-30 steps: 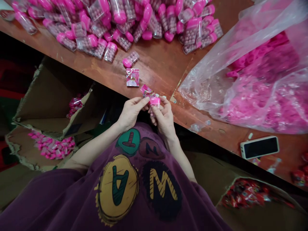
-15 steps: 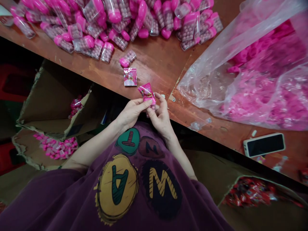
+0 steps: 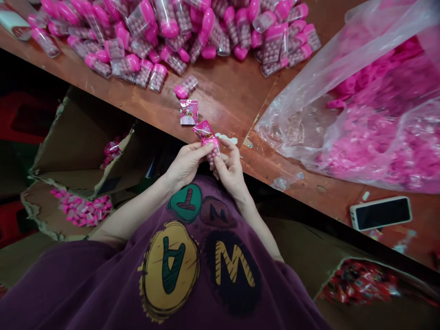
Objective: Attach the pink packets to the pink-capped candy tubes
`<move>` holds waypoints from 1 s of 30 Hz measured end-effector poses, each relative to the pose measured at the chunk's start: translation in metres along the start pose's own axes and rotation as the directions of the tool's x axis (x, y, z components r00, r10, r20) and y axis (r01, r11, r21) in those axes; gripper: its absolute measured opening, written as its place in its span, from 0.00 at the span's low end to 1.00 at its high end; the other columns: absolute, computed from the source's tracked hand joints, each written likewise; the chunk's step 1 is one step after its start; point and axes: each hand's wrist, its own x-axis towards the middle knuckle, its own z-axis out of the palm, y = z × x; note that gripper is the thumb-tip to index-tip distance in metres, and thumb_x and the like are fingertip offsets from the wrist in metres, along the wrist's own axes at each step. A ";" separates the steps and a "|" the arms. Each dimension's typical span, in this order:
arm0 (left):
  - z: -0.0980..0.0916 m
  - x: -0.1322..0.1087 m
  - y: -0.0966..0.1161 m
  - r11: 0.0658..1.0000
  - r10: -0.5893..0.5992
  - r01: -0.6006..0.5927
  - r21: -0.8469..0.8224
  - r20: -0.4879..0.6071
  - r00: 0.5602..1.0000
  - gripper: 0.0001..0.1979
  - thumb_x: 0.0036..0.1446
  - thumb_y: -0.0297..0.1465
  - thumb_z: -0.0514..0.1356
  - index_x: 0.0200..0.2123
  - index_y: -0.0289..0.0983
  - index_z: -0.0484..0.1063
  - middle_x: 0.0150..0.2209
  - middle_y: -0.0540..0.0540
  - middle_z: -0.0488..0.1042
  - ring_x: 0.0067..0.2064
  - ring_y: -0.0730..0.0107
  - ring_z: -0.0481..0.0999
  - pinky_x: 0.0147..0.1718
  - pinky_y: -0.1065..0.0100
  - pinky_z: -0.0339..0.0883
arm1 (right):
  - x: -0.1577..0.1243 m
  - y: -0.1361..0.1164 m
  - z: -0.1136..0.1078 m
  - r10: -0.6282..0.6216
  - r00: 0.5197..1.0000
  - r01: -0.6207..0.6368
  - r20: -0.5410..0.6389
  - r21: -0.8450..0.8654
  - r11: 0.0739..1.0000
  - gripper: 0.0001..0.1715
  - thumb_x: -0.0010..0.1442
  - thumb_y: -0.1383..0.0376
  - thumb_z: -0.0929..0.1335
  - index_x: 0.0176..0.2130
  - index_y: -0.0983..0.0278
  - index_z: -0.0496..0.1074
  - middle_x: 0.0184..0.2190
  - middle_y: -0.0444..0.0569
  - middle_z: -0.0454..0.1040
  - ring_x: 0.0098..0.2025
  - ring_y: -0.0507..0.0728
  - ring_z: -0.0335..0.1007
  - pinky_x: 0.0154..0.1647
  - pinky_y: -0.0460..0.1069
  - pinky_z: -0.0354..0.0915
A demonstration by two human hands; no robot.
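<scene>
My left hand (image 3: 185, 162) and my right hand (image 3: 229, 168) meet at the table's near edge, both pinched on one small candy container (image 3: 212, 149) with a pink printed label sleeve (image 3: 202, 130) on its far end. A second pink label (image 3: 189, 112) lies flat on the wooden table (image 3: 223, 91) just beyond my hands. A single pink-capped container (image 3: 186, 86) lies beside it. A big heap of pink-capped clear containers (image 3: 178, 27) filled with pink beads covers the far part of the table.
A clear plastic bag of pink caps (image 3: 371, 114) fills the right side. A phone (image 3: 381, 213) lies at the right near edge. Cardboard boxes sit below: one at left with pink packets (image 3: 82, 211), one at lower right with red items (image 3: 357, 279).
The label sleeve has gone from beside the container's pink cap to over its end. Both hands drew slightly nearer to my body, still pinched together.
</scene>
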 end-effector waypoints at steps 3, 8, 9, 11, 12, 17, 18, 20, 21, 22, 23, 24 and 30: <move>-0.001 0.002 -0.001 0.999 0.004 -0.005 -0.039 -0.035 0.999 0.18 0.51 0.41 0.77 0.29 0.33 0.79 0.28 0.49 0.77 0.29 0.76 0.72 0.34 0.70 0.67 | 0.001 0.003 -0.002 -0.001 1.000 0.001 0.030 -0.009 1.000 0.36 0.66 0.45 0.72 0.64 0.52 0.57 0.38 0.43 0.79 0.36 0.54 0.76 0.39 0.52 0.74; 0.003 0.004 -0.008 0.998 0.008 -0.018 -0.056 -0.173 0.985 0.20 0.48 0.41 0.79 0.27 0.33 0.77 0.26 0.49 0.75 0.28 0.75 0.72 0.32 0.69 0.66 | 0.001 0.014 -0.003 -0.063 0.998 0.065 0.020 -0.119 0.991 0.35 0.69 0.49 0.71 0.66 0.53 0.56 0.39 0.43 0.80 0.38 0.53 0.77 0.44 0.53 0.73; 0.004 0.004 -0.010 0.998 0.013 -0.024 -0.054 -0.195 0.981 0.20 0.48 0.42 0.79 0.27 0.34 0.76 0.25 0.49 0.75 0.28 0.75 0.72 0.31 0.69 0.65 | 0.001 0.014 -0.002 -0.061 0.998 0.063 0.018 -0.129 0.990 0.35 0.69 0.49 0.71 0.66 0.53 0.56 0.38 0.42 0.80 0.38 0.53 0.77 0.44 0.53 0.73; 0.006 0.003 -0.012 0.999 0.019 -0.029 -0.044 -0.214 0.977 0.21 0.49 0.43 0.78 0.27 0.34 0.75 0.24 0.50 0.73 0.27 0.75 0.71 0.30 0.68 0.64 | 0.000 0.013 0.000 -0.053 0.999 0.054 0.012 -0.098 0.994 0.34 0.69 0.50 0.71 0.65 0.53 0.56 0.37 0.41 0.79 0.38 0.53 0.76 0.44 0.53 0.73; 0.006 0.003 -0.012 0.999 0.019 -0.027 -0.039 -0.208 0.978 0.21 0.49 0.43 0.78 0.27 0.34 0.75 0.24 0.50 0.73 0.27 0.75 0.70 0.30 0.68 0.64 | 0.000 0.011 0.001 -0.044 0.999 0.045 0.009 -0.063 0.997 0.33 0.68 0.50 0.72 0.65 0.53 0.57 0.36 0.41 0.78 0.37 0.53 0.76 0.43 0.52 0.72; -0.001 0.002 -0.013 0.998 -0.032 0.027 -0.057 -0.079 0.996 0.21 0.51 0.43 0.77 0.29 0.33 0.75 0.27 0.50 0.73 0.28 0.77 0.68 0.30 0.70 0.64 | 0.000 0.002 0.002 0.063 0.998 -0.062 -0.012 0.058 0.996 0.39 0.63 0.46 0.74 0.63 0.52 0.56 0.32 0.40 0.74 0.28 0.51 0.68 0.24 0.46 0.63; -0.003 0.002 -0.013 0.998 -0.037 0.034 -0.061 -0.048 0.998 0.20 0.52 0.42 0.77 0.29 0.33 0.75 0.26 0.50 0.72 0.28 0.78 0.68 0.30 0.70 0.64 | 0.000 0.001 0.002 0.080 0.997 -0.079 -0.012 0.067 0.995 0.40 0.62 0.45 0.75 0.63 0.52 0.56 0.33 0.40 0.74 0.27 0.51 0.67 0.22 0.46 0.60; -0.005 0.000 -0.014 0.998 -0.045 0.046 -0.052 0.018 0.999 0.21 0.52 0.43 0.77 0.29 0.33 0.75 0.26 0.50 0.71 0.27 0.77 0.69 0.30 0.70 0.66 | 0.000 0.000 0.002 0.092 0.996 -0.091 -0.008 0.083 0.992 0.40 0.62 0.43 0.75 0.63 0.51 0.57 0.32 0.39 0.72 0.25 0.51 0.65 0.19 0.46 0.58; -0.006 -0.001 -0.015 0.998 -0.052 0.054 -0.043 0.051 0.997 0.21 0.52 0.43 0.77 0.29 0.33 0.75 0.25 0.50 0.71 0.27 0.76 0.69 0.30 0.70 0.67 | 0.000 0.000 0.001 0.092 0.996 -0.091 -0.006 0.089 0.992 0.40 0.62 0.43 0.74 0.63 0.50 0.57 0.30 0.39 0.71 0.24 0.51 0.63 0.18 0.47 0.57; -0.006 -0.002 -0.016 0.997 -0.060 0.063 -0.034 0.082 0.995 0.21 0.51 0.44 0.77 0.29 0.33 0.75 0.25 0.50 0.71 0.27 0.75 0.70 0.30 0.69 0.68 | 0.000 -0.001 0.001 0.090 0.996 -0.089 -0.008 0.093 0.992 0.40 0.62 0.42 0.74 0.62 0.50 0.58 0.29 0.38 0.70 0.22 0.51 0.61 0.18 0.47 0.57; -0.006 -0.003 -0.016 0.997 -0.067 0.070 -0.024 0.109 0.992 0.22 0.51 0.45 0.77 0.29 0.34 0.75 0.25 0.50 0.72 0.27 0.73 0.71 0.30 0.68 0.70 | 0.000 -0.002 0.001 0.088 0.996 -0.087 -0.010 0.095 0.992 0.39 0.62 0.42 0.74 0.62 0.50 0.58 0.28 0.37 0.69 0.20 0.50 0.58 0.17 0.47 0.56; -0.006 -0.004 -0.017 0.997 -0.071 0.073 -0.016 0.132 0.989 0.22 0.50 0.45 0.77 0.29 0.34 0.75 0.26 0.49 0.72 0.28 0.72 0.72 0.29 0.67 0.71 | 0.001 -0.003 0.000 0.087 0.996 -0.086 -0.010 0.096 0.992 0.39 0.62 0.42 0.74 0.62 0.50 0.58 0.27 0.37 0.68 0.19 0.50 0.56 0.17 0.48 0.55; -0.013 -0.005 -0.017 0.999 -0.019 0.012 0.041 0.190 0.982 0.21 0.54 0.46 0.75 0.33 0.34 0.77 0.26 0.49 0.75 0.29 0.71 0.75 0.31 0.68 0.74 | 0.011 -0.004 0.001 0.086 0.996 -0.086 0.010 0.176 0.981 0.37 0.61 0.42 0.74 0.60 0.50 0.60 0.23 0.32 0.67 0.14 0.47 0.47 0.16 0.47 0.53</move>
